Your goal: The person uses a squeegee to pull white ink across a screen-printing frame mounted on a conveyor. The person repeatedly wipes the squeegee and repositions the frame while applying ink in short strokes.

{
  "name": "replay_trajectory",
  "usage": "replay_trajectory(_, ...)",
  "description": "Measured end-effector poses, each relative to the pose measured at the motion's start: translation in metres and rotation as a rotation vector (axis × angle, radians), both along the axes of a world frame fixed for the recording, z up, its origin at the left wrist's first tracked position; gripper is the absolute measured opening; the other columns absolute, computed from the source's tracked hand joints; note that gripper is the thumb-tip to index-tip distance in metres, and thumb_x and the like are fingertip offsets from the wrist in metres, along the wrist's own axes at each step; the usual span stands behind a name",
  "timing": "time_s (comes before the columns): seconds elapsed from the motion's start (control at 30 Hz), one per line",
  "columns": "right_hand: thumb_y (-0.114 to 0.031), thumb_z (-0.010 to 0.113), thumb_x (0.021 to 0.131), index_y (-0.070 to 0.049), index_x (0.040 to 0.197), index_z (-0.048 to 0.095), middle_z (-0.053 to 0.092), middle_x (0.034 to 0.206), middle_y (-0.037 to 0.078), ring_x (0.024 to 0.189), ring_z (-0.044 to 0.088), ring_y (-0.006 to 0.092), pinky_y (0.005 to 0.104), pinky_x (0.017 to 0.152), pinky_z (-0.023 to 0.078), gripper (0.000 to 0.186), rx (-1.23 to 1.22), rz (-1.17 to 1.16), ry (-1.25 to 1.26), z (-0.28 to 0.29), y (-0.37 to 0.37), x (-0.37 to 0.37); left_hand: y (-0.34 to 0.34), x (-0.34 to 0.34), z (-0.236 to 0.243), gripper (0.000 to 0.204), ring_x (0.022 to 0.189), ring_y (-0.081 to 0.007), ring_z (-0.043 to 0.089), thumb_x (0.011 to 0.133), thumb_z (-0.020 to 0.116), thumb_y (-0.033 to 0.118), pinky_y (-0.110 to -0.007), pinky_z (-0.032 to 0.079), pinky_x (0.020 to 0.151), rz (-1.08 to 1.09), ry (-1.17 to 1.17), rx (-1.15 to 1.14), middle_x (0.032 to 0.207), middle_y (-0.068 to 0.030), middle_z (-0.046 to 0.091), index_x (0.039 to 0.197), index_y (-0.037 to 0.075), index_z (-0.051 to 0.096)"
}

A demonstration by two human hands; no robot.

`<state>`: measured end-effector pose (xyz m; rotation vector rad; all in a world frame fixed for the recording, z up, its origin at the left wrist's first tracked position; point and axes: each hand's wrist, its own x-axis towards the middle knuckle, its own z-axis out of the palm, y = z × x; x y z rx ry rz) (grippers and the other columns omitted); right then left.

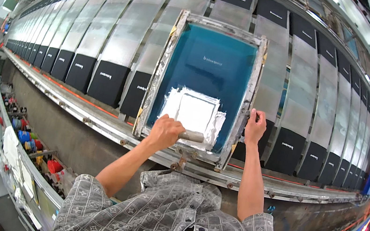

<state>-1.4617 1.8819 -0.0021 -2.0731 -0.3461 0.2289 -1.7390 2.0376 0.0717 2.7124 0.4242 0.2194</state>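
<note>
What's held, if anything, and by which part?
The left hand holds a squeegee by its left end; whether the right hand grips the frame is unclear.

Grips grey tool [193,137] in left hand [166,132] at white paste [195,112] on blue screen [218,44]; has right hand [255,127] at right of frame [225,29].

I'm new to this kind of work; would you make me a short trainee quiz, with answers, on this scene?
1. Which hand holds the tool by the white ink?
2. True or false: the white ink lies at the end of the frame farther from the person.
3. Where is the right hand?
A) on the shirt
B) at the frame's right side
C) on the tool

Key: 1. The left hand. 2. False, the nearer end. 3. B.
</note>
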Motion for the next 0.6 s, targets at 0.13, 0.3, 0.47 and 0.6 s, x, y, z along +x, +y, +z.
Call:
replay_trajectory(0.13, -0.034, 0.061, 0.092, -0.006, 0.095, 0.064, 0.069, 0.088, 0.016, 0.082, 0.066, 0.0342, 0.0414, 0.074, 0.049, 0.029, -0.193, 0.018, -0.022, 0.006, 0.003, 0.003, 0.015, 0.012, 0.007, 0.016, 0.07, -0.029, 0.064, 0.069, 0.077, 0.024, -0.039, 0.048, 0.073, -0.069, 0.252, -0.094, 0.07, -0.0071, 0.066, 0.073, 0.011, 0.068)
replay_trajectory(0.3, -0.043, 0.065, 0.086, -0.005, 0.099, 0.068, 0.069, 0.094, 0.011, 0.098, 0.06, 0.0313, 0.0407, 0.087, 0.045, 0.04, -0.211, 0.338, -0.568, 0.04, 0.032, 0.008, 0.074, 0.067, 0.001, 0.026, 0.07, -0.0328, 0.065, 0.063, 0.082, 0.034, -0.044, 0.051, 0.067, -0.065, 0.234, -0.055, 0.069, -0.0083, 0.066, 0.079, 0.014, 0.073)
replay_trajectory(0.47, -0.039, 0.074, 0.078, -0.007, 0.092, 0.071, 0.068, 0.085, 0.014, 0.09, 0.062, 0.0325, 0.0392, 0.091, 0.041, 0.036, -0.425, 0.965, -0.2, 0.098, 0.111, -0.015, 0.107, 0.125, 0.0, 0.025, 0.071, -0.0333, 0.065, 0.062, 0.082, 0.032, -0.045, 0.05, 0.065, -0.05, 0.242, -0.035, 0.069, -0.0108, 0.066, 0.076, 0.014, 0.072)
replay_trajectory(0.6, -0.022, 0.073, 0.072, -0.008, 0.079, 0.07, 0.065, 0.078, 0.015, 0.084, 0.062, 0.0323, 0.0416, 0.087, 0.042, 0.017, -0.585, 1.034, -0.359, 0.068, 0.104, -0.038, 0.083, 0.102, -0.007, 0.015, 0.071, -0.0319, 0.067, 0.069, 0.077, 0.029, -0.043, 0.052, 0.067, -0.053, 0.226, -0.036, 0.072, -0.0109, 0.068, 0.073, 0.016, 0.072)
